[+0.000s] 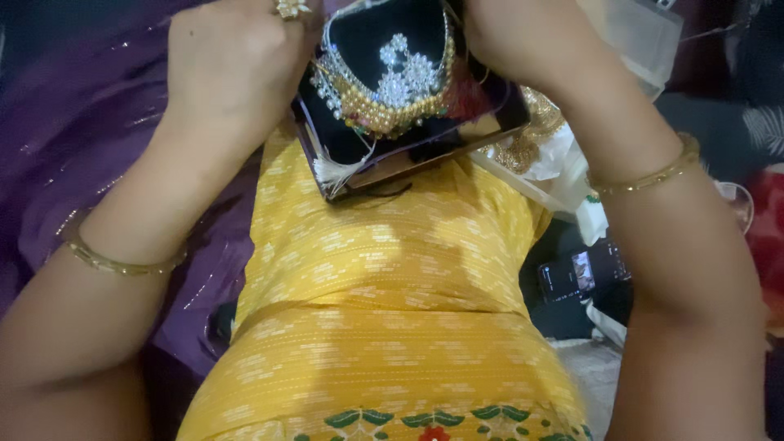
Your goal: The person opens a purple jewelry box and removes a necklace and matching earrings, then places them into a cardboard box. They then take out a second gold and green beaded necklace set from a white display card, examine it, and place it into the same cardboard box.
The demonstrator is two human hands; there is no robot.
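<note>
Both hands grip a dark velvet jewellery box (408, 122) resting on the lap, over yellow patterned fabric (384, 269). The left hand (233, 69), wearing a ring, has its fingers curled round the box's left edge; the right hand (523, 41) clasps the far right edge, its fingers closed out of sight. A gold bead and white stone necklace (392, 86) lies inside. The box seems steadied for handling the necklace, which would call for freeing one hand. Purple cloth (73, 139) lies alongside.
</note>
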